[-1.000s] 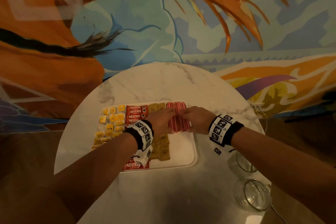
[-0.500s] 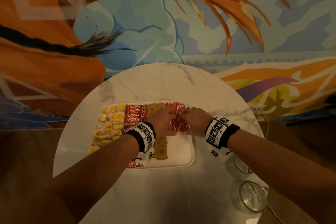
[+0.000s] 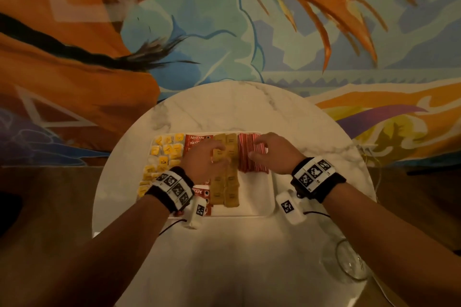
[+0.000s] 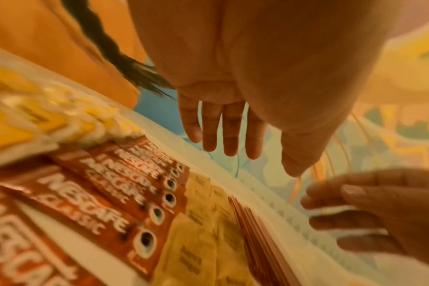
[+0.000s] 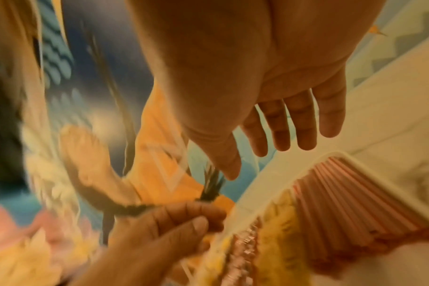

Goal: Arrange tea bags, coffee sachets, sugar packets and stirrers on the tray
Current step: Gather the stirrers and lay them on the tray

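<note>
Tray (image 3: 254, 203) sits on the marble table (image 3: 224, 257), holding four columns left to right: yellow tea bags (image 3: 163, 157), red coffee sachets (image 3: 198, 141), tan sugar packets (image 3: 228, 187), red stirrers (image 3: 249, 157). Your left hand (image 3: 203, 159) hovers over the sachets and sugar, fingers extended, holding nothing. Your right hand (image 3: 273, 153) hovers over the stirrers, fingers spread, empty.

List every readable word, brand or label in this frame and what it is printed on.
"NESCAFE CLASSIC": red coffee sachets on the tray.
"TEA": one yellow tea bag tag.
Brown sugar packets: print too blurred to read.
Wrist bands: black-and-white square codes, no words.
Red stirrers: no text visible.
</note>
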Demonstrator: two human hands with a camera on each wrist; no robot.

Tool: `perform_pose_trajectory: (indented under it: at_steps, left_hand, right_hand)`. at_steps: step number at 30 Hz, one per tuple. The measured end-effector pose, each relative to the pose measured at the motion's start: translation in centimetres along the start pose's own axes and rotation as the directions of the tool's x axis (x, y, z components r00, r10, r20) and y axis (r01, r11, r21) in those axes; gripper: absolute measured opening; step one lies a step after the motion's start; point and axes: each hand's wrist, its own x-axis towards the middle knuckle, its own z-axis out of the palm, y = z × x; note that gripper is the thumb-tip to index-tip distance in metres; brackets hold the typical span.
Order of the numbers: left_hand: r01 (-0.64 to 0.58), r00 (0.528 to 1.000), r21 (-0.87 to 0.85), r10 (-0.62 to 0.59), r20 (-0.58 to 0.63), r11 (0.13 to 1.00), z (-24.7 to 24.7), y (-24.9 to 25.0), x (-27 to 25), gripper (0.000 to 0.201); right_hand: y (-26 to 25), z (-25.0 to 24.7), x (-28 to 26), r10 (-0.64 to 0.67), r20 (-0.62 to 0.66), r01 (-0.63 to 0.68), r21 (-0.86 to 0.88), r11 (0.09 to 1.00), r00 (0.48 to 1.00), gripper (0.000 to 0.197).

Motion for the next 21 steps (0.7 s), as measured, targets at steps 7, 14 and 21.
perform_pose_trajectory:
  at_steps: [7, 14, 21]
  left_hand:
    - [0.222, 0.963, -0.195, -0.246, -0.111, 0.956, -4.7, -4.4, -5.4, 0.035]
    - [0.456, 0.858, -0.213, -0.490, -0.155, 0.864, -6.2, -8.4, -10.9, 0.047]
    - [0.638, 0.753, -0.214, -0.657, -0.023, 0.739, -4.9, -11.4, -13.8, 0.085]
  right_hand:
    - [-0.6, 1.2, -2.4, 0.196, -0.059, -0.152, 0.429, 0.891, 0.979, 0.045]
    - [0.3, 5.1, -6.8, 0.423, -0.069, -0.349, 0.455, 0.819, 0.904, 0.049]
    - [-0.4, 8.8, -9.8, 0.568, -0.070, -0.465, 0.497, 0.733, 0.820, 0.052]
